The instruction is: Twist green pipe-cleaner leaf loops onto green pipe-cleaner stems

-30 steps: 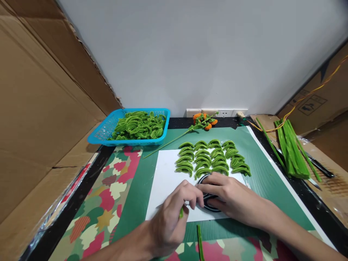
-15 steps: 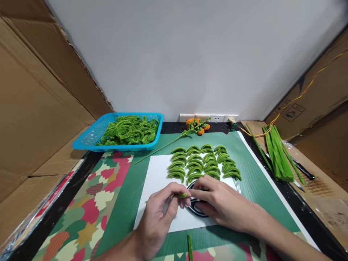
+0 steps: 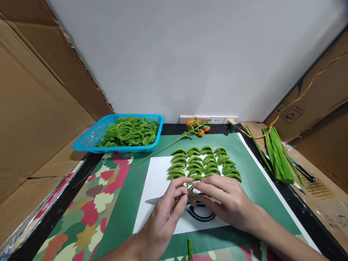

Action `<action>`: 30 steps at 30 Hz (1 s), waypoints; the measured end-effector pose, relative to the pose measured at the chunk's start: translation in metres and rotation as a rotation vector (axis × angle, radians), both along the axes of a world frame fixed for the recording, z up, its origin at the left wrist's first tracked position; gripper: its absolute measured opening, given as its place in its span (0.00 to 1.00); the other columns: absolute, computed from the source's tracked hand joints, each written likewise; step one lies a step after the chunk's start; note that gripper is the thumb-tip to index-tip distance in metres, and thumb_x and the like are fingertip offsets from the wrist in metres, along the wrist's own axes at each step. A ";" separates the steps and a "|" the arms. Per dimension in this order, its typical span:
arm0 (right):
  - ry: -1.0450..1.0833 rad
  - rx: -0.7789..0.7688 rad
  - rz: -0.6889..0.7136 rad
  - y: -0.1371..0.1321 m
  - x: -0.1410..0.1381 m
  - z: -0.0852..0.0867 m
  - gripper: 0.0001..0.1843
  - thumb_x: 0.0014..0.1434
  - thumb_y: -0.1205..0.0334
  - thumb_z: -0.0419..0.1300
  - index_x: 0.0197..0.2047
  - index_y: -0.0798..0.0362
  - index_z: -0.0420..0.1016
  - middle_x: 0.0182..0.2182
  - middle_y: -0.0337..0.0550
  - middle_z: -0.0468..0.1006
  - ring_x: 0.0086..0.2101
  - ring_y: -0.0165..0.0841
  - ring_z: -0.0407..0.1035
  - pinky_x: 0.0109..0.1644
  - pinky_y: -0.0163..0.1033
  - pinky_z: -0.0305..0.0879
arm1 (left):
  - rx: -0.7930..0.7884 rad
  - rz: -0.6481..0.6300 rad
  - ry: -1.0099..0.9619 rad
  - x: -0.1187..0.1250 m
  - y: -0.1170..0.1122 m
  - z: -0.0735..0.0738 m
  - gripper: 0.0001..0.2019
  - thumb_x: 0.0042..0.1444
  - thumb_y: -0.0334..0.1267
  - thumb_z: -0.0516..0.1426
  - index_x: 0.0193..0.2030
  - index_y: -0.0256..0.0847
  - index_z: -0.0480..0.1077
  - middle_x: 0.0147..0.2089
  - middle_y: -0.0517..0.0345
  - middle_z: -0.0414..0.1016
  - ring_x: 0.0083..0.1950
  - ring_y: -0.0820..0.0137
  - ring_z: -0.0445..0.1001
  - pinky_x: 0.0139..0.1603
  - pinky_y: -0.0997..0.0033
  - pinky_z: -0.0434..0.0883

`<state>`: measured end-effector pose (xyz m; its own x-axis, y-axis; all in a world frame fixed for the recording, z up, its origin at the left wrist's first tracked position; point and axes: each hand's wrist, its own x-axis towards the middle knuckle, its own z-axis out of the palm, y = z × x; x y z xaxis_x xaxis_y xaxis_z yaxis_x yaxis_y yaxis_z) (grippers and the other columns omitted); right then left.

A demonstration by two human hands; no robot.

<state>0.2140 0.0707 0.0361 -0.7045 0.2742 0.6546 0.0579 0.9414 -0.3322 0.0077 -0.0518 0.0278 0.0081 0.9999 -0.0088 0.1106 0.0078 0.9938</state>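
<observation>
My left hand (image 3: 165, 212) is closed in a pinch on a short green pipe cleaner (image 3: 193, 198), its thumb and fingers covering part of it. At the strip's other end, the fingertips of my right hand (image 3: 230, 199) are closed around it. Beneath both hands lie scissors with black loop handles (image 3: 201, 219); their blade tip sticks out left of my left hand. All this is over a white sheet (image 3: 156, 174). Just beyond my fingers are rows of curved green pipe-cleaner leaves (image 3: 195, 165). Another green strip (image 3: 190, 249) lies near the front edge.
A blue basket (image 3: 78, 144) heaped with green pipe-cleaner pieces stands back left. Behind the leaves lies an orange flower stem (image 3: 193, 127). On the right are bundled green pipe cleaners (image 3: 280, 159) and a black-handled tool (image 3: 303, 170). Cardboard walls (image 3: 40, 83) flank the table.
My right hand has shifted slightly right, off the scissor handles, uncovering more of the loops. The green pipe cleaner now stretches from my left fingers to my right fingertips.
</observation>
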 end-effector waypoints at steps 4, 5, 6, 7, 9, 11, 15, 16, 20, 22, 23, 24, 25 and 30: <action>-0.026 0.091 0.075 -0.002 -0.001 0.000 0.11 0.77 0.71 0.55 0.55 0.57 0.77 0.38 0.46 0.82 0.33 0.35 0.70 0.34 0.39 0.61 | -0.046 -0.082 0.057 -0.001 0.000 0.003 0.20 0.81 0.48 0.49 0.74 0.53 0.59 0.53 0.56 0.77 0.55 0.63 0.78 0.59 0.66 0.72; -0.032 0.100 0.081 -0.002 -0.002 0.000 0.11 0.76 0.71 0.54 0.55 0.57 0.77 0.37 0.46 0.82 0.33 0.35 0.69 0.33 0.40 0.61 | -0.046 -0.089 0.067 -0.001 0.000 0.004 0.19 0.81 0.49 0.49 0.74 0.52 0.59 0.52 0.56 0.77 0.55 0.63 0.78 0.59 0.66 0.72; -0.034 0.103 0.085 -0.003 -0.002 0.001 0.11 0.76 0.71 0.54 0.54 0.58 0.77 0.38 0.47 0.83 0.33 0.35 0.69 0.33 0.40 0.61 | -0.045 -0.089 0.074 -0.001 0.001 0.005 0.19 0.80 0.49 0.49 0.73 0.52 0.60 0.51 0.56 0.77 0.54 0.63 0.77 0.58 0.66 0.72; -0.032 0.104 0.089 -0.003 -0.002 0.002 0.11 0.75 0.71 0.55 0.54 0.58 0.77 0.38 0.47 0.83 0.33 0.35 0.69 0.34 0.40 0.61 | -0.046 -0.086 0.076 0.000 0.002 0.006 0.18 0.80 0.49 0.50 0.72 0.51 0.61 0.50 0.57 0.77 0.54 0.64 0.77 0.57 0.67 0.72; -0.022 0.099 0.098 -0.003 -0.003 0.003 0.10 0.74 0.71 0.57 0.54 0.59 0.77 0.38 0.48 0.83 0.33 0.36 0.70 0.34 0.40 0.62 | -0.062 -0.066 0.056 0.000 0.003 0.007 0.16 0.80 0.49 0.50 0.69 0.51 0.64 0.48 0.58 0.76 0.51 0.65 0.76 0.54 0.68 0.71; -0.011 0.093 0.105 -0.003 -0.003 0.004 0.08 0.73 0.69 0.60 0.52 0.59 0.78 0.37 0.48 0.83 0.32 0.36 0.69 0.34 0.41 0.61 | -0.077 -0.032 0.015 0.001 0.005 0.006 0.15 0.80 0.50 0.50 0.66 0.50 0.65 0.45 0.60 0.74 0.47 0.66 0.75 0.51 0.69 0.70; -0.003 0.106 0.111 -0.005 -0.002 0.002 0.06 0.74 0.70 0.59 0.48 0.59 0.78 0.33 0.46 0.80 0.29 0.35 0.66 0.32 0.41 0.57 | -0.090 -0.006 -0.013 0.001 0.006 0.005 0.14 0.80 0.51 0.51 0.63 0.50 0.66 0.41 0.61 0.70 0.45 0.67 0.71 0.49 0.70 0.69; 0.003 0.114 0.103 -0.005 -0.002 0.001 0.07 0.74 0.72 0.57 0.48 0.59 0.78 0.31 0.45 0.79 0.29 0.34 0.65 0.31 0.41 0.56 | -0.095 -0.007 -0.014 0.001 0.007 0.005 0.14 0.79 0.51 0.51 0.62 0.49 0.67 0.41 0.61 0.70 0.45 0.67 0.71 0.49 0.69 0.69; 0.027 0.103 0.017 -0.004 -0.001 0.001 0.07 0.71 0.73 0.58 0.46 0.57 0.78 0.31 0.45 0.79 0.29 0.34 0.66 0.32 0.41 0.56 | -0.092 0.004 -0.024 0.001 0.007 0.008 0.14 0.78 0.52 0.53 0.61 0.49 0.68 0.43 0.60 0.73 0.47 0.65 0.74 0.52 0.68 0.70; 0.049 0.052 -0.019 -0.003 0.001 0.003 0.06 0.71 0.72 0.60 0.45 0.56 0.78 0.33 0.46 0.80 0.29 0.34 0.69 0.33 0.40 0.59 | -0.087 0.007 -0.002 0.000 0.007 0.009 0.15 0.77 0.52 0.54 0.60 0.47 0.70 0.42 0.60 0.75 0.46 0.65 0.74 0.51 0.68 0.69; 0.059 0.015 -0.026 -0.003 0.002 0.003 0.05 0.71 0.72 0.60 0.45 0.56 0.78 0.34 0.46 0.81 0.30 0.34 0.70 0.33 0.40 0.61 | -0.088 0.005 0.010 -0.001 0.008 0.009 0.15 0.77 0.53 0.55 0.59 0.47 0.71 0.41 0.60 0.75 0.45 0.65 0.73 0.49 0.68 0.68; 0.071 -0.030 -0.026 -0.002 0.003 0.004 0.05 0.71 0.71 0.60 0.45 0.56 0.78 0.35 0.46 0.81 0.31 0.33 0.71 0.33 0.40 0.62 | -0.090 0.001 0.020 -0.002 0.008 0.009 0.15 0.77 0.53 0.55 0.57 0.46 0.72 0.39 0.60 0.74 0.43 0.66 0.72 0.48 0.68 0.68; 0.085 -0.080 -0.021 -0.002 0.003 0.005 0.05 0.71 0.71 0.60 0.45 0.55 0.77 0.35 0.46 0.81 0.31 0.33 0.72 0.34 0.39 0.63 | -0.094 -0.004 0.024 -0.002 0.008 0.008 0.15 0.77 0.53 0.54 0.55 0.45 0.73 0.38 0.60 0.74 0.42 0.66 0.71 0.46 0.69 0.67; 0.155 -0.373 -0.015 -0.004 0.003 0.009 0.07 0.71 0.70 0.60 0.40 0.53 0.77 0.30 0.41 0.78 0.29 0.31 0.70 0.32 0.37 0.64 | -0.117 -0.027 0.006 -0.002 0.008 0.005 0.18 0.76 0.55 0.55 0.50 0.42 0.74 0.33 0.62 0.71 0.35 0.68 0.68 0.39 0.69 0.65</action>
